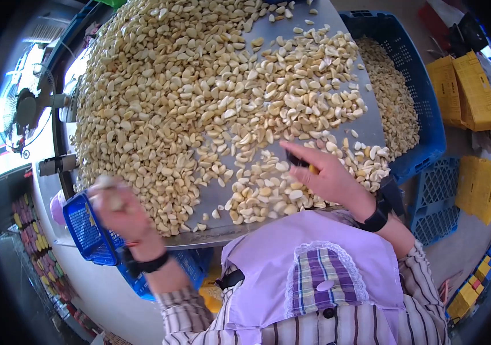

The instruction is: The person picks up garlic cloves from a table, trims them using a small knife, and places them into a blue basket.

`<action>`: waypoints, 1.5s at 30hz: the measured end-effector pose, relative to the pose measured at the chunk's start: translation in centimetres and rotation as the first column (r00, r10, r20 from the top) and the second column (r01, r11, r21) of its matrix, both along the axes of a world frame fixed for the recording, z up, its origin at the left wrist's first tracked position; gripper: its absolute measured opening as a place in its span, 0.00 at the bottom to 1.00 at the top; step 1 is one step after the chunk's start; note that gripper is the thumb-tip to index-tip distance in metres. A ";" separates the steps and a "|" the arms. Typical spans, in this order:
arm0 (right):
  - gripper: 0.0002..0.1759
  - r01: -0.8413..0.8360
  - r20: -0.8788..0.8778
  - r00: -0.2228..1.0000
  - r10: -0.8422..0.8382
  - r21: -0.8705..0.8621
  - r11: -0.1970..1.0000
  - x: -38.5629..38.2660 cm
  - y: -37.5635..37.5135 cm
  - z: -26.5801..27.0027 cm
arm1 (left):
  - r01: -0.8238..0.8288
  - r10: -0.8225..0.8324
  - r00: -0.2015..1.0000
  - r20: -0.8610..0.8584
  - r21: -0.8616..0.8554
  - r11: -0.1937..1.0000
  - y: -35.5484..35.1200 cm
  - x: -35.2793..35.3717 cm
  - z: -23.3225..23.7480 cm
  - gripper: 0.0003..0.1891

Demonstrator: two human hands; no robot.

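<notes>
Peeled garlic cloves [159, 109] cover most of the metal table [214, 198], heaped thickly at the left and back. At the table's front left corner, my left hand [120, 215] is smeared by motion, with a few pale cloves [116, 202] in its curled fingers. It is beside the small blue basket [87, 230], partly covering it. My right hand [334, 175] is over the cloves at the front right. Its fingers close around a small black-and-yellow tool [298, 160], mostly hidden by the hand.
A large blue crate [423, 98] at the right holds small pale pieces. Yellow crates [475, 92] and a blue lattice crate [438, 198] stand farther right. At the left is a fan [27, 109]. Another blue crate [191, 267] is below the table's front edge.
</notes>
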State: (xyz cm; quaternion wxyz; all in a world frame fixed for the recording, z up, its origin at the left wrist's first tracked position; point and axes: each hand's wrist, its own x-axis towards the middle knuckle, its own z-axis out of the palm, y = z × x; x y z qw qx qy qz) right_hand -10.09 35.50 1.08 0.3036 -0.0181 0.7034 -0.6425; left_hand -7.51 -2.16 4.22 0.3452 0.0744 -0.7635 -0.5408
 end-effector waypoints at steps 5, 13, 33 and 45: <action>0.36 -0.419 -0.410 0.666 0.623 0.485 0.768 2.0 -0.7 -2.2 | -0.403 0.483 0.821 0.305 -0.289 0.868 -23.4 3.8 4.5 0.16; 0.18 -0.398 -0.206 0.626 0.752 0.745 0.535 0.9 2.1 -2.2 | -0.028 0.498 0.862 0.090 -0.974 0.225 -7.9 1.3 4.1 0.22; 0.22 0.485 -0.473 0.845 -0.250 0.481 0.730 -1.1 11.9 -0.9 | 0.821 -0.466 0.565 0.681 -0.412 0.394 15.6 -0.7 -6.6 0.06; 0.20 0.382 -0.291 0.908 -0.301 0.281 0.881 -0.3 6.8 -0.7 | 0.597 -0.885 0.103 0.453 0.684 0.419 13.9 -4.1 -7.2 0.06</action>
